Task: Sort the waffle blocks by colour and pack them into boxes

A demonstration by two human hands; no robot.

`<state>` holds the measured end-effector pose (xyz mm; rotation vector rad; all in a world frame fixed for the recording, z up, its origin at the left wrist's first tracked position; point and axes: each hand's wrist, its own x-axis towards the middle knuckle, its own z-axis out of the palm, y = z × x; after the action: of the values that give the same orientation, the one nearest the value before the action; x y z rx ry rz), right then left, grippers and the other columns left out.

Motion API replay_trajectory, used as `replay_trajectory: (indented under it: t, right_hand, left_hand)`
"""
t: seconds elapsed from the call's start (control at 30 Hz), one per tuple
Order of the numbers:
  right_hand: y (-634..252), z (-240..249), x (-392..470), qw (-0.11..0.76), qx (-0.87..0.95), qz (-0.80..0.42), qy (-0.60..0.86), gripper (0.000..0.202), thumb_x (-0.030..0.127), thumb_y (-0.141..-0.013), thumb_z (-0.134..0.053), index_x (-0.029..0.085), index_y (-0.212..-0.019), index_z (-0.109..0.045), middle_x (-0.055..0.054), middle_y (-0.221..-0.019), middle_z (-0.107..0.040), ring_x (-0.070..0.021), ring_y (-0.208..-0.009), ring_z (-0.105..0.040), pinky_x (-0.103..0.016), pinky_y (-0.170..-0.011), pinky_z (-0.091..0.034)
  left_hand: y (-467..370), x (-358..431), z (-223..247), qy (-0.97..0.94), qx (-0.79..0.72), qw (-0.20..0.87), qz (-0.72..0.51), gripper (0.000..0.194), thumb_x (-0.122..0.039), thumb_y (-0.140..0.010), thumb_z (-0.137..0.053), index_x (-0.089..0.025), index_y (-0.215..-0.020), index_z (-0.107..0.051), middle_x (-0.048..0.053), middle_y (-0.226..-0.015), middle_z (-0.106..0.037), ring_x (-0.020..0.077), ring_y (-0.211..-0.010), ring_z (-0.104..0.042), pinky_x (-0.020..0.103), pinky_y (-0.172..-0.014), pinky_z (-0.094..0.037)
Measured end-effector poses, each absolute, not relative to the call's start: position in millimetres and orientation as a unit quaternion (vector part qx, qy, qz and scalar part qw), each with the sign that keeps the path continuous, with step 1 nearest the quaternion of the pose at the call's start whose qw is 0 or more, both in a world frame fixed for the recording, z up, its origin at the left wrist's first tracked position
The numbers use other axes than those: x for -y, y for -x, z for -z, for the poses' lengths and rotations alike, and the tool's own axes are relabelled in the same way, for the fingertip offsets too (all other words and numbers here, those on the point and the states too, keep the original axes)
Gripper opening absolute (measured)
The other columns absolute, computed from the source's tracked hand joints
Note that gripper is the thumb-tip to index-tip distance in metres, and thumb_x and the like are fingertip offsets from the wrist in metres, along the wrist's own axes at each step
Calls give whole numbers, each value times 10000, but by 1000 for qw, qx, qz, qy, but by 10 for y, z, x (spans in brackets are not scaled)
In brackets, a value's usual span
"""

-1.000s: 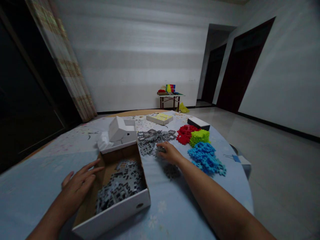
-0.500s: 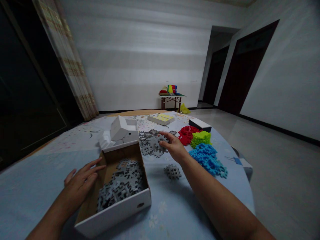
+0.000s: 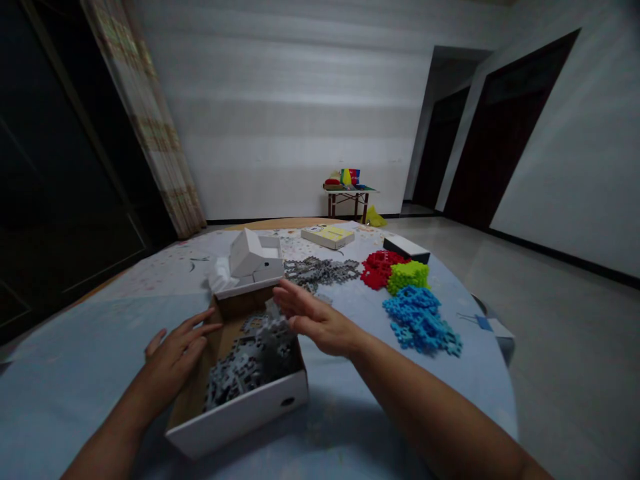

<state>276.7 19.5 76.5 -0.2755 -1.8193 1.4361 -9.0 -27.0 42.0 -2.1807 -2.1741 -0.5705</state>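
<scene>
A white cardboard box with a brown inside stands in front of me, holding a heap of grey interlocking puzzle pieces. Over its left wall lies my left hand, fingers stretched and apart, fingertips just inside the rim. My right hand is above the box's right wall with its fingers extended. Grey pieces, smeared by motion, are just below its fingertips, over the heap. Behind the box, more grey puzzle pieces are spread on the tablecloth.
Red pieces, lime-green pieces and blue pieces form piles at the right. An opened white box, a flat yellow-and-white box and a black-and-white box stand farther back on the round table.
My right hand has moved from the loose grey pieces to above the box, letting pieces go there. The small grey built block is no longer visible. My left hand stays on the box wall.
</scene>
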Motion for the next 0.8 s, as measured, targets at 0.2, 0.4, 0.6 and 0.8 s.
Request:
replay_trajectory:
  t: [0.2,0.4,0.6,0.8]
  right_hand:
    - [-3002,-863,-360,421,756,-460,198,370,211,-820,-496,205,-1189,-523,-74,-1178,-596,-169,-1092,-549,-387,-958,-414]
    - [-3436,-866,-578,245,849,-293,365,356,217,-724,-624,164,-1075,-619,-74,-953,-674,-175,-823,-626,-295,-716,-484]
    - [-3578,-631,-698,77,851,-269,444,590,236,-467,-794,229,-1041,-658,-50,-938,-682,-210,-791,-622,-252,-618,-439]
    - [-3548,-544,-720,34,848,-251,466,596,276,-311,-834,238,-892,-707,-20,-833,-687,-193,-693,-598,-230,-550,-378]
  left_hand:
    - [71,270,-450,692,700,11,178,529,-360,-874,-145,-279,-1102,-615,42,-1370,-469,233,-1255,-407,568,-1037,-168]
    - [102,245,-413,690,701,22,180,525,-348,-879,-147,-288,-1089,-624,38,-1362,-479,228,-1248,-413,559,-1039,-168]
    - [135,246,-388,696,692,11,190,480,-333,-889,-189,-280,-1099,-617,42,-1375,-466,228,-1255,-404,560,-1047,-138]
    - [137,247,-408,697,692,19,189,484,-335,-883,-190,-300,-1084,-629,30,-1367,-477,243,-1246,-421,563,-1040,-173]
